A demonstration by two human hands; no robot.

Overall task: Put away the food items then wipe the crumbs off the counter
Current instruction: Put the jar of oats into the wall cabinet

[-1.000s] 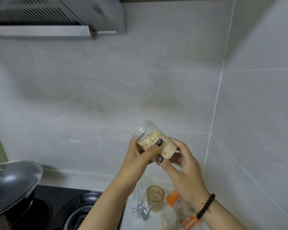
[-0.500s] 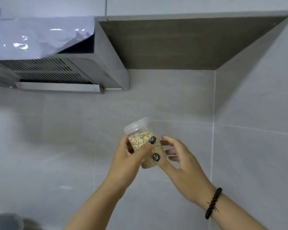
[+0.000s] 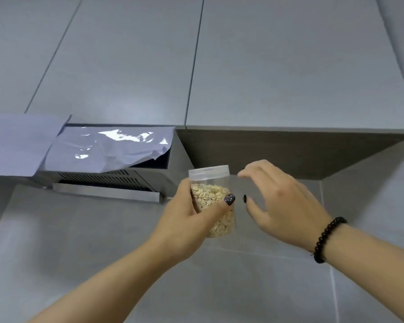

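One clear plastic jar (image 3: 211, 201) of oat flakes, held upright in mid-air near the middle of the view, in front of a grey tiled wall (image 3: 79, 241). About two-thirds full, with a clear screw lid (image 3: 209, 171) closed on top. Two hands in view. Left hand (image 3: 184, 220) wrapped around the jar from the left, thumb with dark polished nail pressed across the front, other fingers curled behind. Right hand (image 3: 282, 201) just beside the jar on the right, not touching it, fingers spread and loosely bent, thumb pointing toward the jar, holding nothing. One black bead bracelet (image 3: 327, 238) on the right wrist.

Open air between jar and right hand, and open wall below and to the right of both hands. Above the jar, the dark underside (image 3: 278, 150) of an upper cabinet, its front edge running across the right half of the view. Three flat grey cabinet doors (image 3: 289, 61) visible above that edge, all closed, separated by two thin seams, no handles visible.

To the left of the jar, one steel range hood (image 3: 107, 180) jutting out from the wall, with slotted vents along its lower face. Shiny protective film (image 3: 110, 148) loosely covering its top, peeling at the right corner. Hood's right end close to the left hand, behind it. Inside corner of the wall to the right, beyond the right hand.
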